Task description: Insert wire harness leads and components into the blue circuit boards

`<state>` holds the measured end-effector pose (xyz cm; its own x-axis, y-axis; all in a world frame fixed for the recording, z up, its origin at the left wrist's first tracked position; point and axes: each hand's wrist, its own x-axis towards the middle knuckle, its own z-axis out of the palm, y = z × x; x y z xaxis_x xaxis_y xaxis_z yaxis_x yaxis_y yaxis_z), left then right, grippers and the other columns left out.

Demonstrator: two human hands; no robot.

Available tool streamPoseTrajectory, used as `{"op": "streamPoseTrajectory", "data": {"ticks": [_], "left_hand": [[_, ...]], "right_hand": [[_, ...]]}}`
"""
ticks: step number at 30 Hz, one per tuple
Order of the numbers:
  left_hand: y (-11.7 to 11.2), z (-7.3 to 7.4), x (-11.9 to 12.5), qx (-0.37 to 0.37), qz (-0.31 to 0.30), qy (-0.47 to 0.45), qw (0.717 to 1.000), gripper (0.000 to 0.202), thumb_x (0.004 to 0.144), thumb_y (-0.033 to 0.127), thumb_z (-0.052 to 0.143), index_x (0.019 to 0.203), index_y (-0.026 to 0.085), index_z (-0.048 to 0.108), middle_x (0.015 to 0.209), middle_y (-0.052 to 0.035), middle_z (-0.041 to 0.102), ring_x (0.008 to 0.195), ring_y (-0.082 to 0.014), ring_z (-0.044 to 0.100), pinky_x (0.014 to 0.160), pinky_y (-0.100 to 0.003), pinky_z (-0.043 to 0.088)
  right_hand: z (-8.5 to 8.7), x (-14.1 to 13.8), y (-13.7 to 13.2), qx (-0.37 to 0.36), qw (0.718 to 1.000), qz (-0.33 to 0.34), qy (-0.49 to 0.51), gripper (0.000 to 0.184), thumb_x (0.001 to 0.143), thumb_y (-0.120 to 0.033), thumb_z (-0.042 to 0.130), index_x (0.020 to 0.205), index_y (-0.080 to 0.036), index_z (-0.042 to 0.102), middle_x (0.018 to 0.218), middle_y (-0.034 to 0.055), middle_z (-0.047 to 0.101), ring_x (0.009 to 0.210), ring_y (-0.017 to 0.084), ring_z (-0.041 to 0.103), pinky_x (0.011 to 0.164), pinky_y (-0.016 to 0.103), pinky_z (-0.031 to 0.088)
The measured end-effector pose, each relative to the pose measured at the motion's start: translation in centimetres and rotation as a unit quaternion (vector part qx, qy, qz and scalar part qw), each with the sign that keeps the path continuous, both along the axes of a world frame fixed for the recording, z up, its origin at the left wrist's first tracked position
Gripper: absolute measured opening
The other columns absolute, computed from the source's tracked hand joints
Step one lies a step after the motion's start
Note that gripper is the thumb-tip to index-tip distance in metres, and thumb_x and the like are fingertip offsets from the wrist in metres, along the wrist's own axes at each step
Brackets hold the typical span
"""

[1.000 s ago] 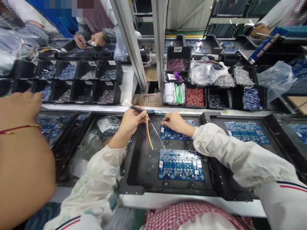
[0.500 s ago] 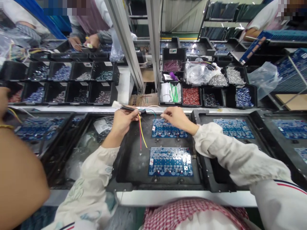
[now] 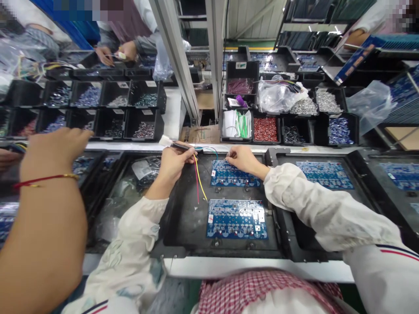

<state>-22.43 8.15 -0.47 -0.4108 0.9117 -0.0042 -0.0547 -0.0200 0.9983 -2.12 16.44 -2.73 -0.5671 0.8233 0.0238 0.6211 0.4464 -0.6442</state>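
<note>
**"Where is the harness, and how is it held?"**

"A wire harness (image 3: 183, 147) is held by the left hand (image 3: 175, 163) above a black tray (image 3: 186, 235), at about 11 o'clock from the lower board (image 3: 236, 219). The grip is narrow and closed on the harness's dark sleeve. A white connector (image 3: 165, 140) projects at 10 o'clock from the hand, and red and yellow wires (image 3: 198, 183) are left hanging toward 6 o'clock."

**"And the right hand?"**

"The right hand (image 3: 244, 159) is poised at the top edge of the upper board (image 3: 235, 173). Its grip is narrow, with the fingertips (image 3: 228, 153) drawn together, but whether anything is held between them cannot be told."

**"How much is done, and what is left?"**

"No wire is seen fixed to the lower board, and the harness is not laid on either board. Any connection at the upper board is hidden or too small to tell."

**"What else is nearby?"**

"Bins of small parts (image 3: 144, 124) are ranged from 11 to 1 o'clock. A co-worker's hand (image 3: 55, 150) is seen at 9 o'clock, apart from the harness."
</note>
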Motion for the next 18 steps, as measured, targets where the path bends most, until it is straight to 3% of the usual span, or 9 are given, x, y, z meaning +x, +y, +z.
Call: {"op": "streamPoseTrajectory", "data": {"ticks": [9,14,16,18], "left_hand": [[0.0,-0.1,-0.1,-0.008,0.0,0.005,1.0,0.02,0.055,0.023,0.074,0.066,0.013,0.06,0.056,-0.0011,0.064,0.045,-0.0103,0.058,0.042,-0.018,0.045],[0.0,-0.1,-0.1,-0.005,-0.003,-0.004,1.0,0.021,0.055,0.024,0.075,0.067,0.013,0.06,0.058,-0.0013,0.064,0.046,-0.0097,0.058,0.043,-0.018,0.045],[0.0,-0.1,-0.1,-0.009,-0.001,-0.01,1.0,0.022,0.055,0.024,0.075,0.067,0.013,0.06,0.058,-0.0015,0.064,0.046,-0.0101,0.058,0.044,-0.018,0.046],[0.0,0.0,-0.1,-0.013,0.003,-0.011,1.0,0.024,0.054,0.025,0.075,0.068,0.012,0.06,0.058,-0.0017,0.064,0.047,-0.0104,0.059,0.043,-0.018,0.046]], "right_hand": [[-0.1,-0.2,-0.1,0.017,0.999,0.001,-0.028,0.006,0.074,-0.014,0.061,0.075,-0.011,0.067,0.069,0.0049,0.067,0.062,0.013,0.059,0.06,0.022,0.043],[1.1,0.4,-0.6,0.025,0.997,0.022,-0.075,0.011,0.074,-0.021,0.066,0.069,-0.012,0.068,0.07,0.0074,0.068,0.063,0.014,0.059,0.061,0.025,0.041],[1.8,0.4,-1.5,-0.015,0.996,0.052,-0.075,0.022,0.074,-0.032,0.067,0.064,-0.013,0.068,0.063,0.0055,0.067,0.057,0.013,0.057,0.057,0.025,0.04],[2.4,-0.1,-2.8,-0.105,0.985,0.127,-0.047,0.025,0.076,-0.037,0.065,0.068,-0.014,0.069,0.058,0.0021,0.065,0.051,0.011,0.056,0.052,0.023,0.039]]}}
